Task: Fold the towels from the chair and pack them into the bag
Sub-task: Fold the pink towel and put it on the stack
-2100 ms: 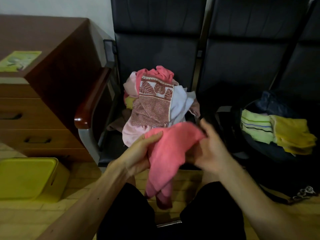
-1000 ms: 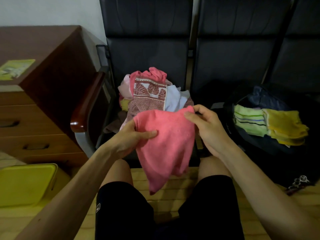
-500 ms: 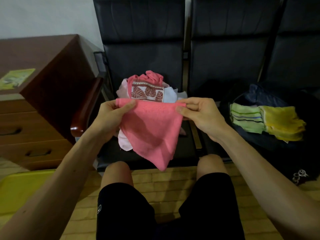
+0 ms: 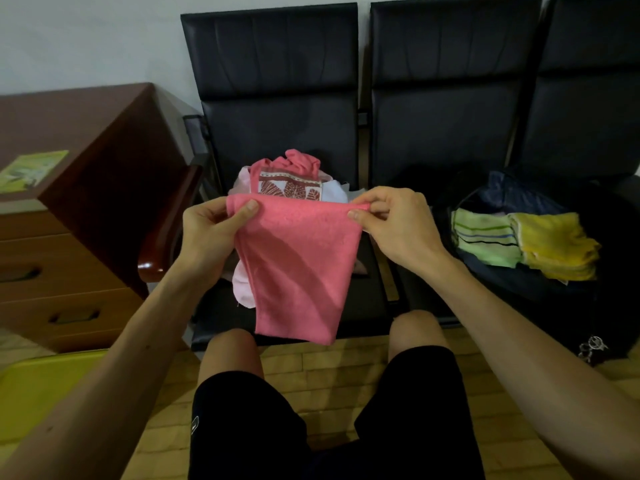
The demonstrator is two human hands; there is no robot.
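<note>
Hanging before the knees in the head view, a pink towel [image 4: 298, 265] is held up by its top edge, which is stretched level between the two hands. The left grip [image 4: 211, 233] is closed on the towel's left corner, with the thumb pressed over the cloth. The right grip [image 4: 398, 223] is pinched on the right corner between thumb and fingertips. The cloth is narrowed toward its lower edge. Behind it, on the seat of the left black chair [image 4: 277, 98], a heap of unfolded towels [image 4: 289, 181] is piled, with a leaf-patterned one on top. On the next seat to the right a dark bag [image 4: 609, 306] is laid open. A folded green striped towel [image 4: 485, 237] and a folded yellow towel [image 4: 557, 247] are set side by side at its opening, touching. A brown wooden cabinet [image 4: 86, 140] is placed left of the chair, and a yellow box [image 4: 41, 393] is seen on the floor in front of it.
</note>
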